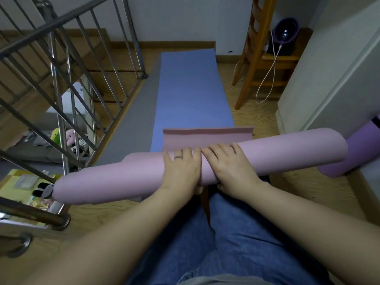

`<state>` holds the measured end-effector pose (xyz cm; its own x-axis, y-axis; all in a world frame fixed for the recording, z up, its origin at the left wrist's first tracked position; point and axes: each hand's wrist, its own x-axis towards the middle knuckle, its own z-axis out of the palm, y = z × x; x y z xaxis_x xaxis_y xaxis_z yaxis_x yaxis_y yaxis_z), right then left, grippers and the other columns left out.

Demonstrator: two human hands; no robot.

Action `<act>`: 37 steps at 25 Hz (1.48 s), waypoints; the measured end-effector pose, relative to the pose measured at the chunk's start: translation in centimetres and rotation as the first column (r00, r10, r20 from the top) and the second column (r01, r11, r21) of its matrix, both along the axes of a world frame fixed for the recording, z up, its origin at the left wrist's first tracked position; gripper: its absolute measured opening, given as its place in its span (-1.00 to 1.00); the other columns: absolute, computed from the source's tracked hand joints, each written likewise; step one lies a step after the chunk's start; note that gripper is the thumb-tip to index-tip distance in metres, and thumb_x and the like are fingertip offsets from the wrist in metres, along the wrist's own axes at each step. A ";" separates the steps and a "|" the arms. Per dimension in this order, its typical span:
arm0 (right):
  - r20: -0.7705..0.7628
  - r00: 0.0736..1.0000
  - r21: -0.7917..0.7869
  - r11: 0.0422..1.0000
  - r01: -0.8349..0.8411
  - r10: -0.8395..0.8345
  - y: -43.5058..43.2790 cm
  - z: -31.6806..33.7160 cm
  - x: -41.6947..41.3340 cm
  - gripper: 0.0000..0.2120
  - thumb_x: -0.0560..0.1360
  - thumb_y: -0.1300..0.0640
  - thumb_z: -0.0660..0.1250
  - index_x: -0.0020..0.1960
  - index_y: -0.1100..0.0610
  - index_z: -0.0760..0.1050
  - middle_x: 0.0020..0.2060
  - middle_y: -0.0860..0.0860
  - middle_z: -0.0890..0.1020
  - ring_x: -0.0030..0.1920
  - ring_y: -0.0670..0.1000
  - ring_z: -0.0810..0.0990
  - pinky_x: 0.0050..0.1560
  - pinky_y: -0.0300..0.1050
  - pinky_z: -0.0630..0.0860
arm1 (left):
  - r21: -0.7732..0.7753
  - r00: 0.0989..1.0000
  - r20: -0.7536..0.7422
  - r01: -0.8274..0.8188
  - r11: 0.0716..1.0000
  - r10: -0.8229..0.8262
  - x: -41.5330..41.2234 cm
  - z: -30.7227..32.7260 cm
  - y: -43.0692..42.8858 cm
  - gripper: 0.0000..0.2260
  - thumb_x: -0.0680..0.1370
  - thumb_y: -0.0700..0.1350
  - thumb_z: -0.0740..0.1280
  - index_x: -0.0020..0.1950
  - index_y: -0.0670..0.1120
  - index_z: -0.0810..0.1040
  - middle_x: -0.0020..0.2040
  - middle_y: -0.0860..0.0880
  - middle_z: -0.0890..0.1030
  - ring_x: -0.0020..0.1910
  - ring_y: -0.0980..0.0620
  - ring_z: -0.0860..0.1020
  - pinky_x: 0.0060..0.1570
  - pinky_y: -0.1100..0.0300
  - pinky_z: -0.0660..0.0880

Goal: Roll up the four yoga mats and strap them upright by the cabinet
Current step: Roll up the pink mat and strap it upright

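Pink roll (102,182), left hand (181,168) and right hand (233,165) hide blue mat's (191,89) end.

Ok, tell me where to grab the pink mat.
Around its middle, from the near side, where the left hand and right hand sit. The pink mat is a long crosswise roll, so it likely balances there; its loose flap lies on the far side.

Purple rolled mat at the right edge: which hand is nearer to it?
Right. The right hand holds the pink roll closer to the purple mat; the left hand sits beside it, farther left.
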<state>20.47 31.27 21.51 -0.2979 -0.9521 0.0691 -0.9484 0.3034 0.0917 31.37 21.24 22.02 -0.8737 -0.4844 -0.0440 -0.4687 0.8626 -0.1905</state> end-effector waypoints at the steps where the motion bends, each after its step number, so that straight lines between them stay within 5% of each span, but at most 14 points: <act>1: 0.003 1.000 0.046 0.999 0.000 0.000 -0.1 0.7 0.3 -0.18 0.14 0.12 0.48 0.37 0.16 0.32 0.16 0.09 0.51 0.12 0.15 0.47 0.12 0.08 0.32 | -0.035 0.999 -0.029 0.021 0.999 -0.022 0.4 -0.2 -0.1 -0.18 0.22 0.17 0.51 0.37 -0.11 0.32 0.18 -0.09 0.47 0.16 -0.15 0.48 0.18 -0.08 0.34; 5: 0.029 0.999 0.126 0.991 0.035 -0.039 -0.4 2.3 0.8 -0.10 0.33 0.02 0.45 0.51 0.11 0.03 0.41 0.07 0.26 0.39 0.13 0.25 0.36 0.18 0.16 | 0.150 0.998 0.007 0.053 0.987 -0.054 -0.3 1.2 -2.5 -0.19 0.30 0.19 0.46 0.43 -0.06 0.21 0.28 -0.09 0.44 0.21 -0.16 0.45 0.12 0.03 0.35; 9: -0.091 0.995 0.099 0.994 0.047 -0.038 0.3 2.3 1.0 -0.08 0.11 0.06 0.54 0.41 0.11 0.29 0.16 0.08 0.51 0.14 0.18 0.47 0.10 0.13 0.36 | 0.295 0.996 0.005 0.087 0.951 -0.093 -0.4 3.3 -3.0 -0.32 0.28 0.18 0.47 0.29 -0.04 0.33 0.16 -0.09 0.51 0.08 -0.14 0.51 -0.12 0.11 0.38; 13: -0.042 0.998 0.170 0.985 -0.035 0.042 0.7 3.5 2.2 -0.19 0.34 0.09 0.40 0.46 0.10 0.05 0.25 0.06 0.35 0.23 0.15 0.35 0.13 0.07 0.29 | 0.413 0.985 0.097 0.094 0.906 -0.146 0.9 3.7 -2.4 -0.30 0.27 0.21 0.49 0.28 -0.04 0.34 0.13 -0.07 0.52 0.06 -0.11 0.52 -0.05 0.09 0.45; 17: 0.034 0.999 0.260 0.965 -0.036 0.028 0.1 3.9 2.0 -0.19 0.34 0.04 0.41 0.45 0.09 0.05 0.26 0.06 0.34 0.24 0.14 0.32 0.15 0.10 0.30 | 0.497 0.981 0.141 0.047 0.866 -0.134 0.3 3.6 -3.2 -0.28 0.28 0.21 0.48 0.32 -0.04 0.32 0.19 -0.06 0.52 0.11 -0.10 0.50 0.06 0.05 0.47; 23: 0.320 0.946 0.400 0.913 -0.080 -0.057 -3.0 4.6 -1.6 -0.15 0.22 -0.05 0.53 0.39 0.04 0.20 0.25 0.05 0.40 0.22 0.12 0.37 0.22 0.06 0.40 | 0.110 0.989 0.121 0.066 0.992 -0.079 0.8 1.9 0.0 -0.08 0.36 0.19 0.44 0.52 -0.09 0.02 0.36 -0.08 0.32 0.31 -0.13 0.34 0.26 -0.05 0.26; 28: 0.107 0.993 0.099 0.993 -0.062 0.051 -0.9 1.7 0.1 -0.13 0.17 -0.16 0.48 0.40 0.06 0.27 0.16 0.03 0.49 0.16 0.13 0.45 0.15 0.05 0.35 | 0.333 0.991 0.099 0.056 0.941 -0.095 -0.3 2.6 -3.3 -0.16 0.29 0.23 0.47 0.43 -0.05 0.21 0.29 -0.08 0.42 0.22 -0.13 0.43 0.15 0.00 0.39; 34: 0.232 0.972 0.246 0.969 -0.030 -0.029 -3.9 3.1 -2.1 -0.14 0.14 -0.22 0.54 0.31 0.08 0.30 0.18 0.04 0.51 0.17 0.11 0.47 0.16 0.01 0.41 | 0.104 0.995 0.099 0.016 0.994 -0.026 -0.6 1.5 -1.3 -0.08 0.33 0.24 0.44 0.51 -0.09 0.06 0.33 -0.09 0.35 0.32 -0.14 0.35 0.29 -0.10 0.26; 37: 0.053 0.998 0.087 0.996 -0.018 0.014 -2.1 0.6 -0.9 -0.09 0.14 -0.19 0.52 0.37 0.12 0.29 0.17 0.07 0.50 0.16 0.14 0.47 0.17 0.06 0.33 | 0.189 0.994 0.086 0.047 0.981 -0.064 -0.9 1.8 -3.0 -0.13 0.31 0.24 0.46 0.46 -0.08 0.16 0.29 -0.10 0.41 0.24 -0.16 0.41 0.15 -0.02 0.36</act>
